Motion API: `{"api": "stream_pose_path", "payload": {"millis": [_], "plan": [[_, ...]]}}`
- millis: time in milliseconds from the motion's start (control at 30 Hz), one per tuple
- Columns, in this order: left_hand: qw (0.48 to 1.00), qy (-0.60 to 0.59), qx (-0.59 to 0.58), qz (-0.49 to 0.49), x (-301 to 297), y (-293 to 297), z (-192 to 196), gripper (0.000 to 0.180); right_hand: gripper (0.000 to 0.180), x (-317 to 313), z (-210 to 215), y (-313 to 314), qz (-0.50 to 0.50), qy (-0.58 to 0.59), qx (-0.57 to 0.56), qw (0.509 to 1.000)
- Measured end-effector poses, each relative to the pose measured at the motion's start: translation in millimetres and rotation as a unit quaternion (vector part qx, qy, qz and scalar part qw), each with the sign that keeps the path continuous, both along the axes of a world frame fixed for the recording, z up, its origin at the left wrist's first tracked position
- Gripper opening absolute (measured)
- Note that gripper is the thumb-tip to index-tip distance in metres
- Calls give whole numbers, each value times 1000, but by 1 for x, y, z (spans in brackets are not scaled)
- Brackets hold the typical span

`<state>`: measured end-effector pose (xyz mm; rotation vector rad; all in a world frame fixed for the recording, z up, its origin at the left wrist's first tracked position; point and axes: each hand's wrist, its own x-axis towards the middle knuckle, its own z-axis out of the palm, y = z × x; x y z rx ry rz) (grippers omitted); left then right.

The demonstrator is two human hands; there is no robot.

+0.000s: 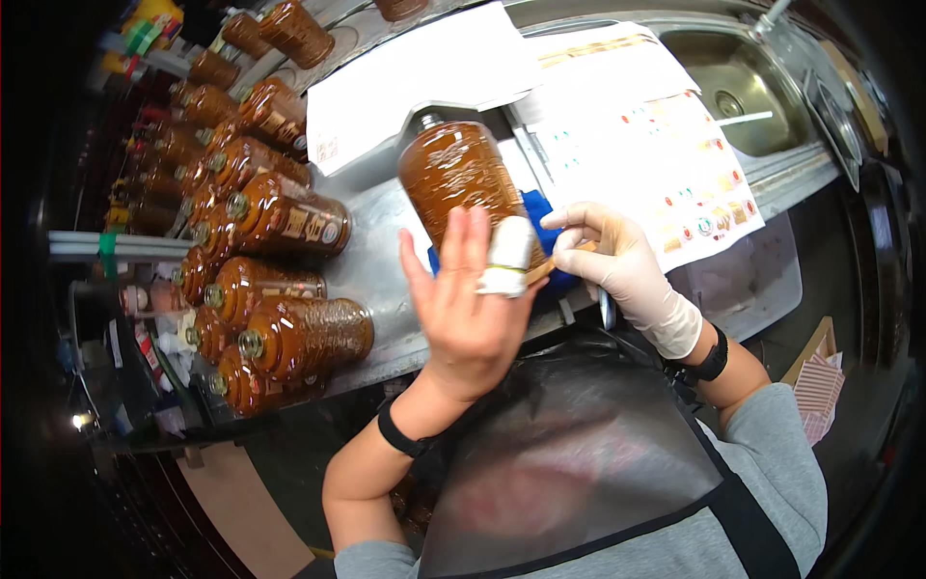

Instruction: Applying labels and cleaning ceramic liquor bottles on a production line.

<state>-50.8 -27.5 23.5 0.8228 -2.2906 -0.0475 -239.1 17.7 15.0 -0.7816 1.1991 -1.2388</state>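
A large brown bottle (458, 174) lies in front of me with its neck pointing away. Under and beside it shows something blue (542, 210). My left hand (468, 309) is bare and lies flat against the near part of the bottle, fingers stretched out; one finger wears a white wrapping (509, 256) with a thin band round it. In a white glove, my right hand (617, 265) pinches a narrow tan strip (542, 270) between thumb and finger. The strip's other end reaches the bottle's lower right side, partly hidden by my left hand.
Several brown bottles (299, 227) stand crowded on the left of the metal counter (381, 275). White paper (405, 82) lies at the back. To the right are printed sheets (637, 145), a metal sink (748, 87) and a translucent plastic bin (762, 280) below the counter.
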Motion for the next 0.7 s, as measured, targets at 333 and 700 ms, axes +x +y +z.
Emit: {"api": "stream_pose_path", "payload": {"millis": [333,700], "plan": [[994,53,95,-9,52,17,-20,58,28,-2,16,3,25,-15,14,999],[998,1,66,-16,50,27,-19,48,29,-2,13,3,9,-9,11,1000]]}}
